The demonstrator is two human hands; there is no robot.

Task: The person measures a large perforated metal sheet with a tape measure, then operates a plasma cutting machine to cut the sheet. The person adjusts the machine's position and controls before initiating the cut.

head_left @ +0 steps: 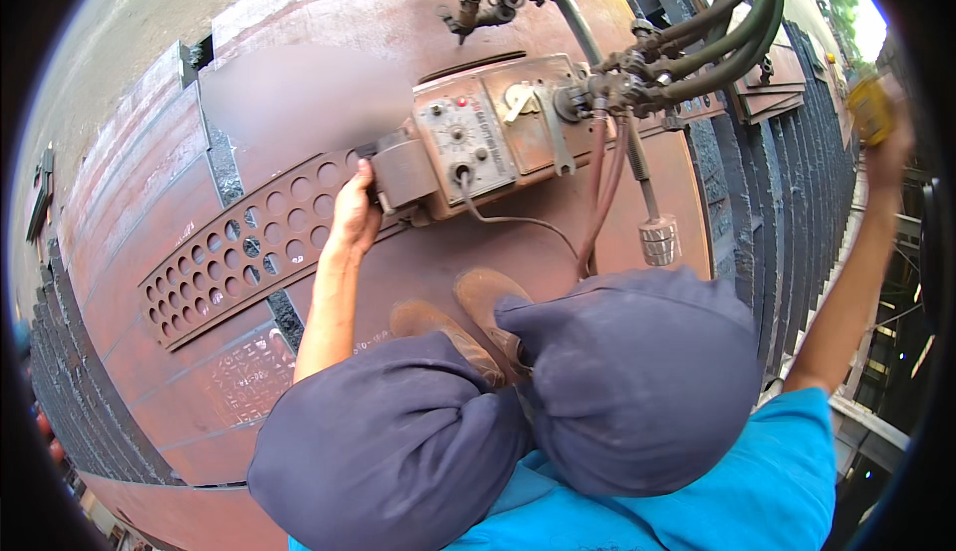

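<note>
A portable gas cutting machine (463, 143), with a control panel, knobs and a cable, sits on a long perforated track (239, 242). My left hand (354, 211) is closed on the dark left end of the machine, partly hiding its fingers' grip. A wrench (558, 138) lies on top of the machine. Out at the far right, my right hand (889, 143) is raised away from it, wrapped round a yellow tape measure (870, 111). Hoses (722, 53) run from the valve block (627, 83) at the machine's right side.
Rusty steel plate (418, 262) lies under the machine and my shoes (478, 297). Torch nozzles (463, 28) hang over the far side. A knurled metal weight (658, 240) stands out toward me. Dark slats (767, 193) line the right side, with gaps beyond. A pale blurred patch covers the upper left.
</note>
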